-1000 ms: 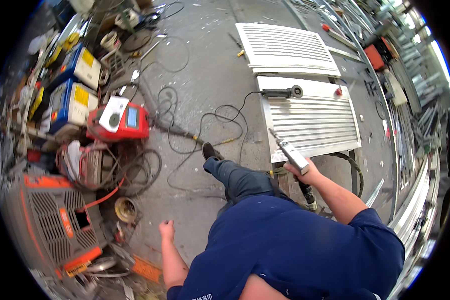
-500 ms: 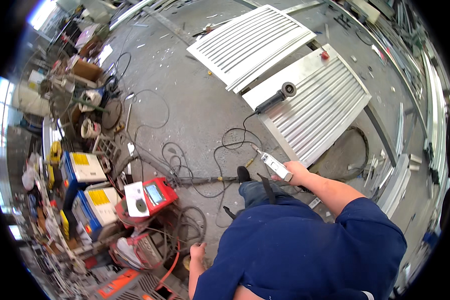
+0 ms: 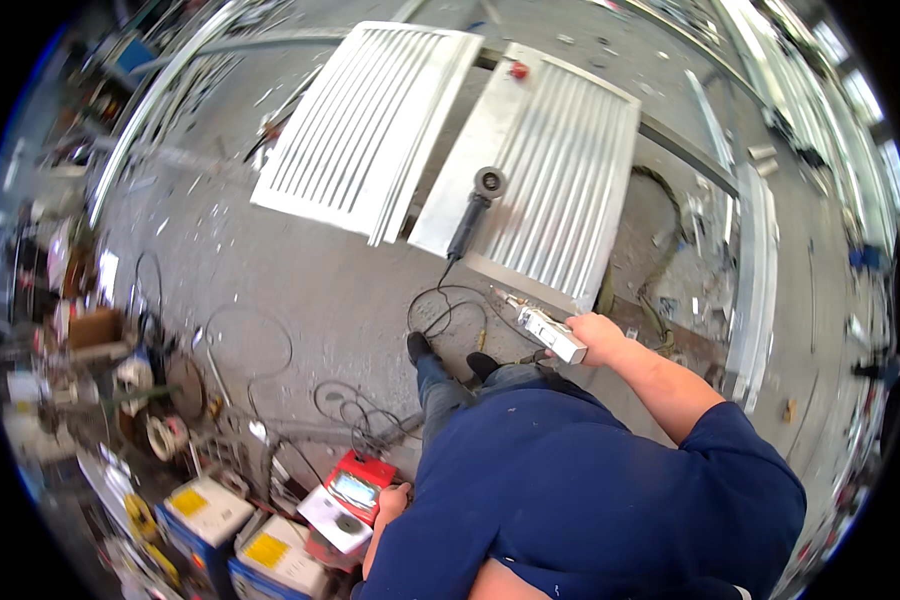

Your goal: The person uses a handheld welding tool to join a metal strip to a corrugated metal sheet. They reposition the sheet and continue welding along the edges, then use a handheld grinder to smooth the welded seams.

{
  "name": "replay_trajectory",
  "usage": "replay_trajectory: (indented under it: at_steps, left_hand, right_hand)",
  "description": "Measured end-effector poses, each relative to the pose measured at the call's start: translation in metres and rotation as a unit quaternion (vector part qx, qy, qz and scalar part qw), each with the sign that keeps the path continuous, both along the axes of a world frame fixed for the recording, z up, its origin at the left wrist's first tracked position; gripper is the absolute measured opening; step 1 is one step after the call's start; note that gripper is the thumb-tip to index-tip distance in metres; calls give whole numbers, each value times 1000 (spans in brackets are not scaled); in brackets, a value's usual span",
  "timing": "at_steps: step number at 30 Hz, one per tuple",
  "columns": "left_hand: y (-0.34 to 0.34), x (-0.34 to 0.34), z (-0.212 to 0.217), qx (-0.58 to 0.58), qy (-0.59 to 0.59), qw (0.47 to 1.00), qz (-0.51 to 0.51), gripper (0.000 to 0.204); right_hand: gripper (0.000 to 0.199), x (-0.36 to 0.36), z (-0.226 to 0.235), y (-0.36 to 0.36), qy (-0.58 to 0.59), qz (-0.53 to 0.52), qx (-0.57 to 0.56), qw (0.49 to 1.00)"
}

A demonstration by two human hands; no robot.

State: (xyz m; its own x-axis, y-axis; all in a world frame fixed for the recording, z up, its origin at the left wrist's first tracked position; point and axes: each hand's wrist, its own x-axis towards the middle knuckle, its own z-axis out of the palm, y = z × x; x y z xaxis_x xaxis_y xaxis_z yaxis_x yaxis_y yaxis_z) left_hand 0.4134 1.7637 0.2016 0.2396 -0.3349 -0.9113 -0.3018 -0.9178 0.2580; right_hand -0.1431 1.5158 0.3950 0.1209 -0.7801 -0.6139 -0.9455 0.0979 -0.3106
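My right hand (image 3: 598, 338) is closed round the rear of a white, box-shaped welding gun (image 3: 553, 336) with a narrow metal nozzle. The nozzle points up and left, near the lower edge of a ribbed metal panel (image 3: 560, 180). On this panel lies a black angle grinder (image 3: 466, 228), its disc end away from me, along with a small red object (image 3: 519, 70). A second ribbed panel (image 3: 370, 130) is to its left. My left hand (image 3: 394, 498) hangs low beside a red machine (image 3: 355, 490) with a screen; its fingers are curled, and anything inside them is hidden.
Loose cables (image 3: 355, 410) coil across the floor at left and by my feet. Blue-and-white cases (image 3: 210, 500) stand at lower left, among clutter. A metal beam (image 3: 690, 155) runs under the panels, and long profiles (image 3: 755, 280) lie at right.
My view and body have turned left, so the panels and grinder appear farther left and the red machine lower. My right hand still holds the welding gun. My left hand now appears beside the machine.
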Motion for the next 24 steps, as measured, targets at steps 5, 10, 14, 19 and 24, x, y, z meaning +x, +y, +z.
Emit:
replay_trajectory:
  at_steps: [5,10,14,19,24]
  left_hand:
    - [-175,86,-41,-85,-98,980,-148,36]
    - [-351,75,13,-208,-68,976,-1,26]
    - [-402,41,42,-227,-53,972,-30,25]
    - [-378,5,51,-180,-56,969,-161,24]
    - [-316,-73,120,-26,-139,941,-306,32]
  right_hand:
    - [61,7,22,-9,39,-215,-67,974]
    - [61,-16,-8,-52,37,-368,-152,917]
    - [59,-50,-69,-98,14,-362,-142,921]
    - [42,-95,-175,-161,-46,-324,-67,942]
    - [50,-100,-258,-226,68,-352,-70,931]
